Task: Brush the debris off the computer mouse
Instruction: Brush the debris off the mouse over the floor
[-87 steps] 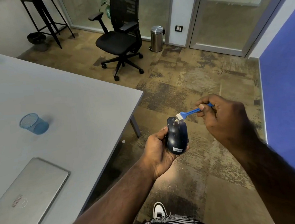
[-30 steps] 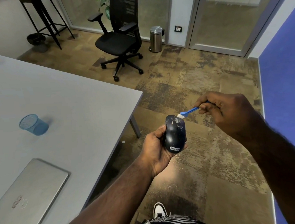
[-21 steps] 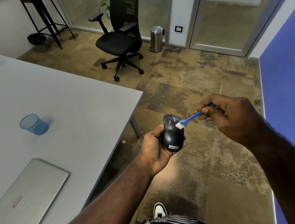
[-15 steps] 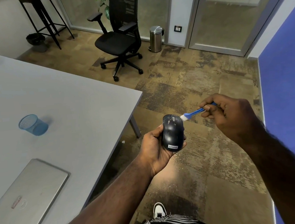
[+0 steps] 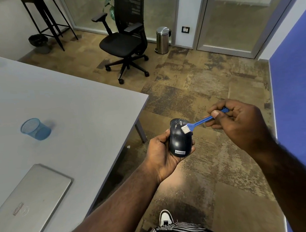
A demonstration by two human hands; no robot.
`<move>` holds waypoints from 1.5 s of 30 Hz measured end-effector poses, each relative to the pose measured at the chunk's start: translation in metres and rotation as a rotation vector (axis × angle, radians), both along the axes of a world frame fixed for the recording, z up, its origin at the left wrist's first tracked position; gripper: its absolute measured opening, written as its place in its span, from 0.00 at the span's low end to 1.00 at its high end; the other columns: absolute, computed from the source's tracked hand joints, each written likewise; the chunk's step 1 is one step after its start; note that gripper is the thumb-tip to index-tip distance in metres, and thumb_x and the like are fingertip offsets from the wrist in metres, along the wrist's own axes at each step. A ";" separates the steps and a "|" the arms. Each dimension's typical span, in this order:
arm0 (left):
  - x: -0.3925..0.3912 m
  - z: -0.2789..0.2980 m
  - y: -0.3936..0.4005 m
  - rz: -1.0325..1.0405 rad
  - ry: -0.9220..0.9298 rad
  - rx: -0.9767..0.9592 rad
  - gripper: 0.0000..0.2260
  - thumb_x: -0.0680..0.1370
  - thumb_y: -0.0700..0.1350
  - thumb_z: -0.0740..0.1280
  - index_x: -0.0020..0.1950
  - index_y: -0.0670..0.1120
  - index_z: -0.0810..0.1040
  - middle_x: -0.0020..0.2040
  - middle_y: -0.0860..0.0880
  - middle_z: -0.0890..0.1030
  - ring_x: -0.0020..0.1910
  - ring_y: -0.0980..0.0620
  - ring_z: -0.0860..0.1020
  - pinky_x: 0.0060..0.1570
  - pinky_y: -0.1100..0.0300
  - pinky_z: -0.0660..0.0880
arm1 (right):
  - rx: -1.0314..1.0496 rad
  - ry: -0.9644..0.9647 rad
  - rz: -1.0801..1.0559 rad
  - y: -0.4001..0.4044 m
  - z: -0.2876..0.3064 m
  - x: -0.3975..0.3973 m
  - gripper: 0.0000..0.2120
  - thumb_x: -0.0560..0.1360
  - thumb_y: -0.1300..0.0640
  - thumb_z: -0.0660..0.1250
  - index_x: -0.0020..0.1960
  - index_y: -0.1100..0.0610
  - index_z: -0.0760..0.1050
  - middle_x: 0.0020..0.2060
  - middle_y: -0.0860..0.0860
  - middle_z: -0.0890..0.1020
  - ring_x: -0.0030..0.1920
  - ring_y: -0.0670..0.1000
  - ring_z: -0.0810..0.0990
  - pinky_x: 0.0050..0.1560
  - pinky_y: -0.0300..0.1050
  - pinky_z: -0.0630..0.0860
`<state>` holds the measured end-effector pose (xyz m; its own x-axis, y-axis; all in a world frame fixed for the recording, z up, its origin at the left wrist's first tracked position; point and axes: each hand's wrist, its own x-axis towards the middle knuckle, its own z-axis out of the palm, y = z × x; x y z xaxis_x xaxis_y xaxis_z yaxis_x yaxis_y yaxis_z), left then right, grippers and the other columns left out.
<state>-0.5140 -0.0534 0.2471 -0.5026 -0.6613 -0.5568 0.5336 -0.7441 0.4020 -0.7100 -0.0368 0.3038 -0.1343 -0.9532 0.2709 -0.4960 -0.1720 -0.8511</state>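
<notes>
Gripped in the left hand (image 5: 160, 152), the Lenovo-labelled mouse (image 5: 179, 139) meets the right hand (image 5: 240, 121)'s pinched brush (image 5: 196, 124).

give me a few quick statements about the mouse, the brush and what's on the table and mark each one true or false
1. The left hand holds the mouse. True.
2. The brush has a red handle. False: it is blue, pinched by the right hand.
3. The bristles are on the mouse's front half, beside the scroll wheel. True.
4. The laptop on the table is open. False: its lid is closed.
5. The blue mesh cup sits on the floor. False: it is on the table.
</notes>
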 end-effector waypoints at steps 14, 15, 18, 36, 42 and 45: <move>-0.001 0.001 0.003 -0.016 -0.003 0.005 0.22 0.82 0.49 0.53 0.69 0.37 0.72 0.63 0.36 0.77 0.50 0.39 0.78 0.52 0.47 0.76 | 0.038 0.158 -0.183 -0.012 -0.006 0.006 0.10 0.79 0.62 0.66 0.48 0.47 0.79 0.36 0.43 0.84 0.38 0.42 0.86 0.42 0.52 0.85; -0.001 0.001 0.004 -0.019 -0.003 0.004 0.22 0.82 0.49 0.54 0.69 0.37 0.72 0.63 0.36 0.76 0.50 0.39 0.78 0.53 0.47 0.76 | 0.032 0.159 -0.194 -0.013 -0.005 0.005 0.11 0.79 0.62 0.65 0.49 0.46 0.79 0.37 0.42 0.83 0.38 0.42 0.86 0.42 0.52 0.85; -0.001 0.002 0.003 -0.017 0.004 0.001 0.22 0.81 0.48 0.54 0.69 0.37 0.72 0.63 0.36 0.76 0.50 0.39 0.78 0.53 0.47 0.76 | 0.032 0.129 -0.162 -0.014 -0.005 0.005 0.11 0.79 0.62 0.66 0.47 0.45 0.78 0.37 0.41 0.83 0.37 0.40 0.86 0.42 0.51 0.85; -0.003 0.000 0.000 -0.020 -0.052 -0.016 0.21 0.81 0.49 0.56 0.67 0.38 0.74 0.59 0.36 0.78 0.50 0.39 0.79 0.48 0.49 0.78 | -0.006 0.121 0.005 -0.015 0.009 0.012 0.12 0.78 0.63 0.67 0.47 0.46 0.79 0.38 0.43 0.84 0.38 0.41 0.86 0.39 0.40 0.83; -0.003 0.001 0.001 -0.026 -0.054 -0.016 0.20 0.81 0.49 0.57 0.66 0.39 0.75 0.58 0.37 0.79 0.50 0.39 0.79 0.46 0.49 0.79 | -0.017 0.304 -0.097 -0.017 0.009 0.017 0.08 0.78 0.63 0.66 0.50 0.53 0.81 0.38 0.47 0.85 0.39 0.42 0.85 0.39 0.46 0.84; -0.003 0.001 0.002 -0.031 -0.054 -0.014 0.20 0.81 0.49 0.58 0.67 0.39 0.75 0.58 0.37 0.79 0.49 0.39 0.79 0.46 0.49 0.79 | -0.024 0.264 -0.115 -0.018 0.011 0.015 0.09 0.79 0.62 0.65 0.51 0.50 0.80 0.40 0.45 0.84 0.39 0.41 0.85 0.40 0.49 0.85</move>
<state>-0.5173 -0.0510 0.2485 -0.4922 -0.6538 -0.5748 0.4875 -0.7540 0.4402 -0.6949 -0.0548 0.3145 -0.1628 -0.9285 0.3336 -0.7175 -0.1206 -0.6860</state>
